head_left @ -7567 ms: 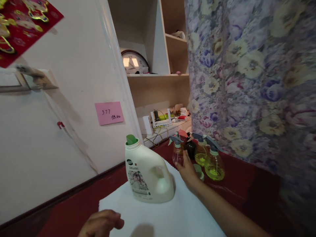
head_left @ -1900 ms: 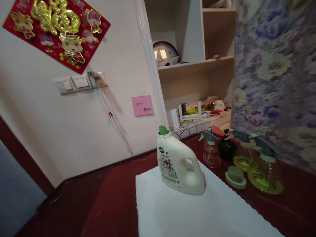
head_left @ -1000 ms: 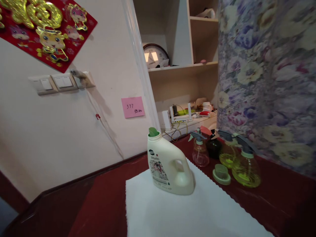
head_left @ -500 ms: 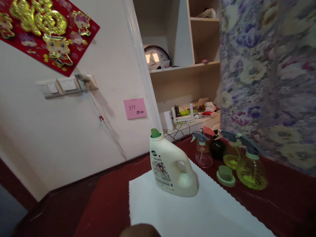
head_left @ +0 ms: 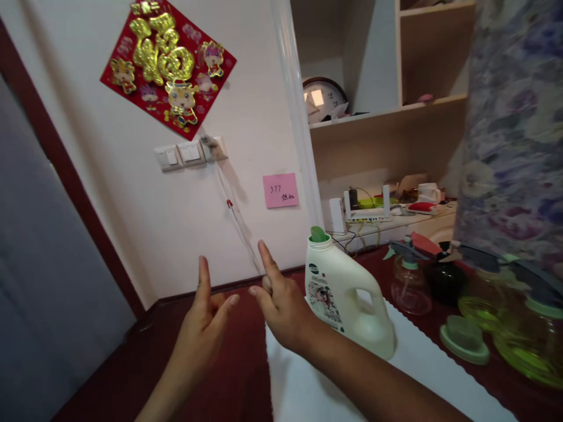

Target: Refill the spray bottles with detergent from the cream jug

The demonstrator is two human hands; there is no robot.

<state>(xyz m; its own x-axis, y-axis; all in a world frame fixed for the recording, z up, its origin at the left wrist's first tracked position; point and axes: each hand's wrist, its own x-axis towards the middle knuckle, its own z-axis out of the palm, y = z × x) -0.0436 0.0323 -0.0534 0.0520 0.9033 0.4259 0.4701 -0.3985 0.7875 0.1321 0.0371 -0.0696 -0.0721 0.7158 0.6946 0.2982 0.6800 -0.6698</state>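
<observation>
My left hand (head_left: 203, 322) is raised above the dark red table, index finger and thumb stretched out apart and the other fingers curled; nothing is in it. To its right, my right hand (head_left: 285, 308) makes the same shape, also holding nothing. The hands are apart, thumbs pointing towards each other. Just right of my right hand, a cream detergent bottle (head_left: 367, 319) with a side handle stands upright on a white sheet (head_left: 290, 375). No cap covers its neck, where a green spout shows. My right forearm crosses in front of its lower part. A green cap (head_left: 464, 341) lies right of the bottle.
Several spray bottles, including a clear pinkish one (head_left: 411, 287) and a yellow one (head_left: 530, 340), stand at the right. Behind are a shelf unit (head_left: 387, 126) with a clock (head_left: 325, 97) and a router (head_left: 367, 212). A pink note (head_left: 280, 191) is on the wall (head_left: 246, 246).
Both my hands have come up into view with index fingers and thumbs extended; earlier only a blurred dark shape showed at the bottom edge. The view has turned left. The bottle still stands on the sheet.
</observation>
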